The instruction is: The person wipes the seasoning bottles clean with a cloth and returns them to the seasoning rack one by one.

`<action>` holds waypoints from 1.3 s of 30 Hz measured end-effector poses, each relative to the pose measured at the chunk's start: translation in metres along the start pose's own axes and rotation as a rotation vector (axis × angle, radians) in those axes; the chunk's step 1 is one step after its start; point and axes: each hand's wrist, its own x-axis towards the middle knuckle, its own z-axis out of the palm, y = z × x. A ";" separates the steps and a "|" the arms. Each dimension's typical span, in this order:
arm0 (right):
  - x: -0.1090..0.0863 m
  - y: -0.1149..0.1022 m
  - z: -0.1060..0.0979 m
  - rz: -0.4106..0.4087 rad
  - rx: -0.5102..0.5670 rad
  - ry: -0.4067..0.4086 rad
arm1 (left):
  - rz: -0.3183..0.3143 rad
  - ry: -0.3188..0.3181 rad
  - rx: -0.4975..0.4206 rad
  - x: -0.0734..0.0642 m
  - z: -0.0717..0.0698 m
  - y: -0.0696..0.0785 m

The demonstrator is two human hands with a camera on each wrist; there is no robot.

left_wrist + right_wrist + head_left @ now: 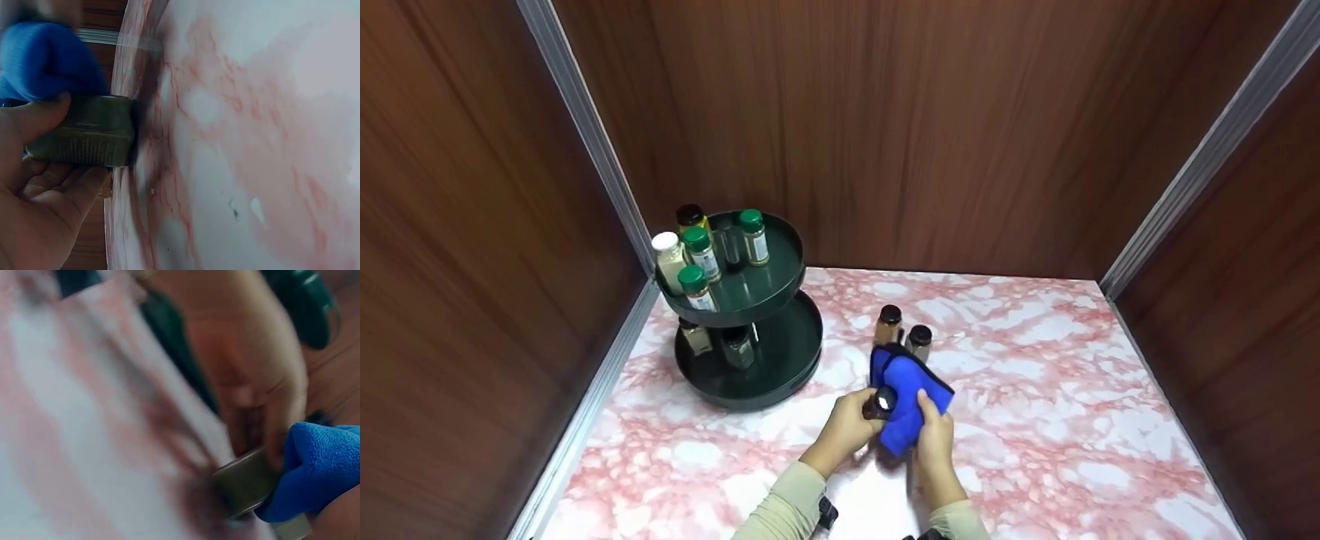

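Dark rack (787,341) standing left of the fingers, upper tray (776,270) partly hiding lower jars (740,351) | left hand (846,424) curling round dark-capped jar (84,132), print blurring | two jars (889,328) standing beyond fingertips, blue cloth (906,379) covering bases | right hand (935,441) pinching cloth, most fingers hiding behind

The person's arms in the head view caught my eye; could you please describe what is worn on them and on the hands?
The left sleeve and right sleeve are plain, pale khaki cloth reaching toward the wrists. The left hand and right hand are bare, without gloves. A small black device shows beside the left sleeve; its details are too small to tell.
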 end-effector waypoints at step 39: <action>-0.026 -0.015 -0.036 -0.030 -0.031 0.057 | -0.139 0.306 0.351 -0.008 0.026 0.033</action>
